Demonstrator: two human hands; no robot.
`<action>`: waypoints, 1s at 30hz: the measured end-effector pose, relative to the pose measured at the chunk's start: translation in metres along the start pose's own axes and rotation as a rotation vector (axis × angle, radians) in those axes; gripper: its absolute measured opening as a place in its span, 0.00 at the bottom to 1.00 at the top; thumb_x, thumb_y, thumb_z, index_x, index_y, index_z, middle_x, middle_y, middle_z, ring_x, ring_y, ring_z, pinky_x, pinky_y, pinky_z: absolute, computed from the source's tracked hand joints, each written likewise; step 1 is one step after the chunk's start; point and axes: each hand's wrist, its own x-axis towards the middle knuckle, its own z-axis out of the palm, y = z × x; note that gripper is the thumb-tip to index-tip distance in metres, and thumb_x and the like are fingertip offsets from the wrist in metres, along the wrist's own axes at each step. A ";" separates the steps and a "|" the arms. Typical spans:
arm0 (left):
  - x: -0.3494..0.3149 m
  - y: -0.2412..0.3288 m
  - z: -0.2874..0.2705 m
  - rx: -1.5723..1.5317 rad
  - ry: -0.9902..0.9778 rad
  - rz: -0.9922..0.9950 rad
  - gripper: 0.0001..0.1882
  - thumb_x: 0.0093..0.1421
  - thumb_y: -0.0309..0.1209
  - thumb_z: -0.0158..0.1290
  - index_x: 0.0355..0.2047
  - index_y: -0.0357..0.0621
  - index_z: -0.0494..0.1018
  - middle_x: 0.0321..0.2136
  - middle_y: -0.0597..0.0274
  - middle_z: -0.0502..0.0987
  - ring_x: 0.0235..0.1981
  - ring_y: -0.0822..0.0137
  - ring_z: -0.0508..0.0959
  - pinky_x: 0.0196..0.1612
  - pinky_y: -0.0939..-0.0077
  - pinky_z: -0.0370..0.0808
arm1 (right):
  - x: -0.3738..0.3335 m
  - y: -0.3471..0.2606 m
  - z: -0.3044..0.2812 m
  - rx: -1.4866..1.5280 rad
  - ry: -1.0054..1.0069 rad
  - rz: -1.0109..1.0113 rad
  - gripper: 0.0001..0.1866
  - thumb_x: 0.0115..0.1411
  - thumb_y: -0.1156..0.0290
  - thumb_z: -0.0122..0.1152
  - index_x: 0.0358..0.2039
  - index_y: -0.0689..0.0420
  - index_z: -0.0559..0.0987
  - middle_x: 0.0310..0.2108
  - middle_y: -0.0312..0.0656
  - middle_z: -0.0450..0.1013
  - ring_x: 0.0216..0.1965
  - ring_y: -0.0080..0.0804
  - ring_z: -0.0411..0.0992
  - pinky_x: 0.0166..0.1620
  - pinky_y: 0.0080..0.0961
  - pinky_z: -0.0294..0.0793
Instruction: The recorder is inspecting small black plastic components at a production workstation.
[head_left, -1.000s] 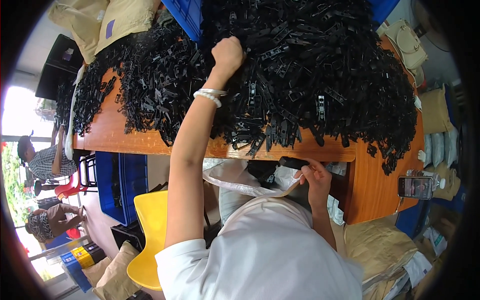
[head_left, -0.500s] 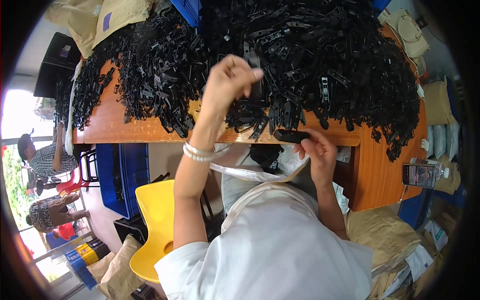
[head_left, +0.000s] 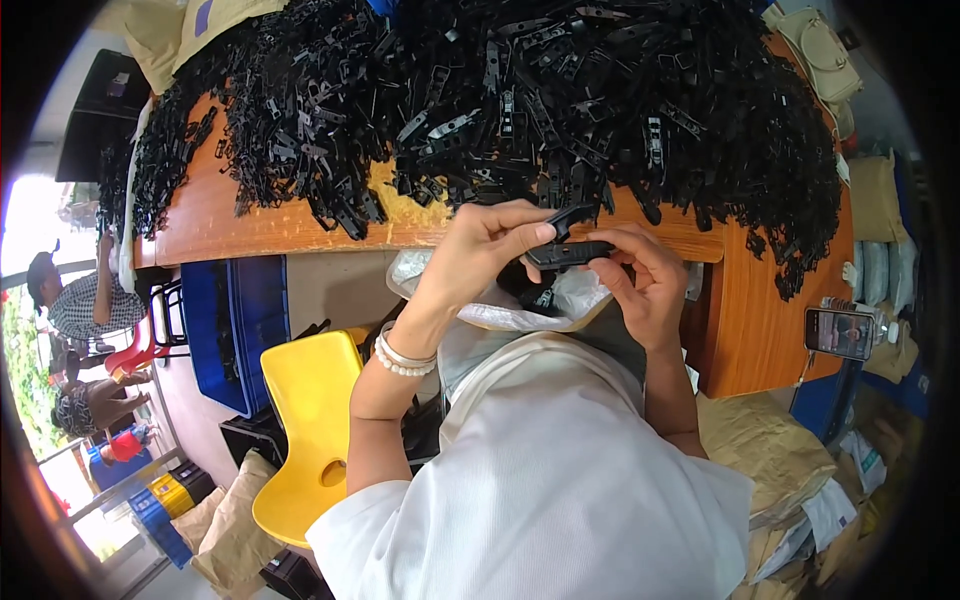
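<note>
Both my hands meet just above the table's front edge. My left hand (head_left: 487, 250) pinches a small curved black plastic part (head_left: 568, 218) between thumb and fingers. Below it, my right hand (head_left: 645, 285) grips a longer, smooth black plastic piece (head_left: 575, 255) by its right end. The two pieces are close together; whether they touch I cannot tell. Beyond my hands, a large heap of black plastic parts (head_left: 480, 110) covers much of the wooden table (head_left: 280, 232). An open white bag (head_left: 530, 319) lies at my lap under my hands, with black pieces inside.
A yellow chair (head_left: 300, 420) stands to my left, beside blue crates (head_left: 215, 340). At the right table edge a phone (head_left: 838, 333) sits on a holder. Brown paper sacks (head_left: 765, 450) lie at the lower right. Two people are at the far left.
My left hand has come down from over the heap to my right hand, bringing a small black part. My right hand still holds its black piece, now slightly higher in view.
</note>
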 end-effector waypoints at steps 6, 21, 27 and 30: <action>-0.025 0.008 0.013 0.324 -0.016 -0.063 0.23 0.49 0.25 0.56 0.45 0.30 0.65 0.27 0.57 0.76 0.28 0.70 0.76 0.33 0.81 0.72 | -0.008 -0.003 0.008 -0.212 0.021 -0.104 0.12 0.46 0.81 0.59 0.35 0.66 0.75 0.34 0.44 0.70 0.29 0.28 0.69 0.30 0.17 0.67; -0.048 -0.021 0.008 0.695 0.029 0.355 0.20 0.49 0.26 0.54 0.44 0.34 0.65 0.27 0.49 0.73 0.21 0.57 0.74 0.23 0.75 0.70 | -0.010 0.011 0.023 -0.218 -0.029 -0.174 0.14 0.49 0.72 0.59 0.36 0.65 0.74 0.35 0.43 0.67 0.32 0.27 0.65 0.34 0.18 0.65; -0.060 -0.017 0.002 0.387 -0.049 0.021 0.18 0.51 0.30 0.53 0.42 0.37 0.65 0.33 0.45 0.72 0.29 0.50 0.74 0.30 0.67 0.70 | -0.008 0.007 0.021 -0.166 -0.136 -0.113 0.15 0.46 0.76 0.61 0.36 0.65 0.74 0.31 0.40 0.67 0.31 0.26 0.65 0.32 0.17 0.64; -0.065 -0.020 0.001 0.288 -0.011 0.095 0.17 0.51 0.29 0.53 0.40 0.36 0.66 0.36 0.46 0.72 0.31 0.54 0.75 0.31 0.68 0.70 | -0.014 0.011 0.027 -0.062 -0.146 -0.054 0.14 0.45 0.78 0.61 0.35 0.64 0.75 0.30 0.40 0.68 0.30 0.27 0.66 0.33 0.18 0.65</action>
